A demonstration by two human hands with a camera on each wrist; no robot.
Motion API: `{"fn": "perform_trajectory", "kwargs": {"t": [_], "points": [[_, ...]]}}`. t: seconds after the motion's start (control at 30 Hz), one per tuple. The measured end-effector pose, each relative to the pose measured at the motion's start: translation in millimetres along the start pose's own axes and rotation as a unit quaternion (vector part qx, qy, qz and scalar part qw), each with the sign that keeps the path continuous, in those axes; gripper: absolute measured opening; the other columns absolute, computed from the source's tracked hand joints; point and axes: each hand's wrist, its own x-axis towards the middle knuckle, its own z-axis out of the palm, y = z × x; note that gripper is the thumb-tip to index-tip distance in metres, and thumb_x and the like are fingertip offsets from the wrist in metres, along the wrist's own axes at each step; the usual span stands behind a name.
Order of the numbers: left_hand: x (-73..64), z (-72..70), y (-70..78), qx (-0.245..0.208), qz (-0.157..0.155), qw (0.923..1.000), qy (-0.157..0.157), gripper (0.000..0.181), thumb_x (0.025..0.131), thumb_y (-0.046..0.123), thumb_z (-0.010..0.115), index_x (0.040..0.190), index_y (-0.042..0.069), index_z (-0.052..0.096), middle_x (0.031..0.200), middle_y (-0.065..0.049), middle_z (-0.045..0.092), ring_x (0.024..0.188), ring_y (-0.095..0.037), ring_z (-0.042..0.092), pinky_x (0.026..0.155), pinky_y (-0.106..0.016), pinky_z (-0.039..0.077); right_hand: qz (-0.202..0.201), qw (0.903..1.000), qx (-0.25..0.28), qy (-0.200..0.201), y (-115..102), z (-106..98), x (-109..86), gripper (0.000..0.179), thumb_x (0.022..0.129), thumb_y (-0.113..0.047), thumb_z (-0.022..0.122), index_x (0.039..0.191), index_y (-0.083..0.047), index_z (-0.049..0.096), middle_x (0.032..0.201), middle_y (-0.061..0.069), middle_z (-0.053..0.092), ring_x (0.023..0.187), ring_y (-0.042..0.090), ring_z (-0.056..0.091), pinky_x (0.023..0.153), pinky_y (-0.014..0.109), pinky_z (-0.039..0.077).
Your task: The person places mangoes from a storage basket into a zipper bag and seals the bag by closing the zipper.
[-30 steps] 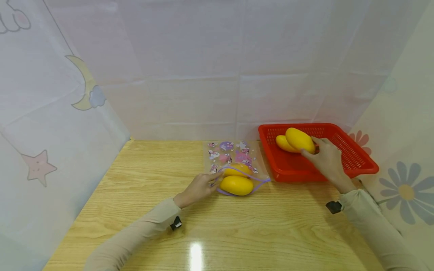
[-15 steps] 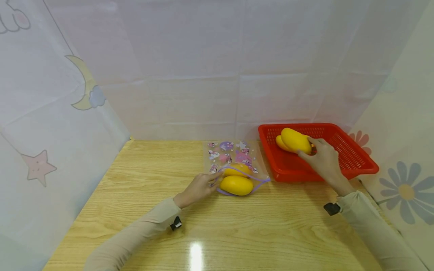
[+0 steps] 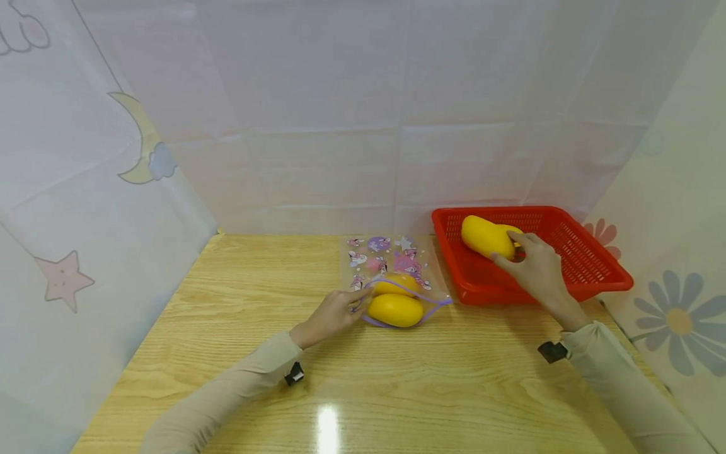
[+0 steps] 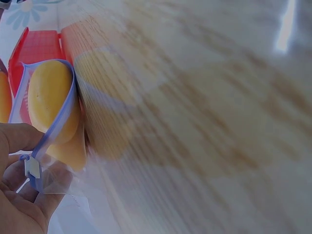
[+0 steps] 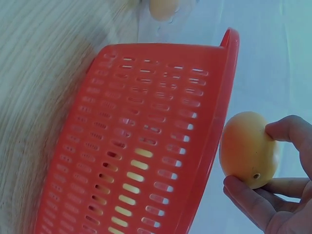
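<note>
My left hand [image 3: 331, 317] pinches the purple-edged mouth of a clear zip bag [image 3: 368, 252] printed with pink and purple cartoon figures. In the left wrist view, finger and thumb hold that edge near its white slider [image 4: 32, 167]. Two yellow mangoes lie in the bag, the front mango [image 3: 396, 311] right at the gaping mouth. My right hand [image 3: 539, 268] grips another mango [image 3: 486, 238] by one end, over the red basket [image 3: 471, 295]. From the right wrist, the held mango [image 5: 248, 148] shows above the basket's rim. Behind it, one more mango [image 3: 513, 232] lies in the basket, partly hidden.
The basket stands at the back right of the wooden table [image 3: 272, 277], close to the white back sheet [image 3: 317, 170] and the flowered side sheet [image 3: 680, 252]. The bag lies left of the basket, its closed end toward the back sheet.
My right hand has moved a little to the left with its mango, so the mango behind now shows on the right of it. My left hand and the bag stay put.
</note>
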Motion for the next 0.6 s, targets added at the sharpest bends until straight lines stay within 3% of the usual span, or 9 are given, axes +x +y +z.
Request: {"fn": "perform_trajectory", "kwargs": {"t": [0.6], "points": [[-0.7,-0.3,1.3,0.004,0.001,1.0,0.0,0.047,0.087,-0.005,0.071,0.132,-0.008,0.057,0.099,-0.018,0.073,0.046,0.001,0.028,0.044,-0.014,0.035,-0.031,0.999,0.031,0.004,-18,5,-4.3,0.058,0.083,-0.021,0.081,0.128,0.009,0.06,0.116,0.031,0.063,0.088,0.043,0.067,0.075,0.061,0.051]]}}
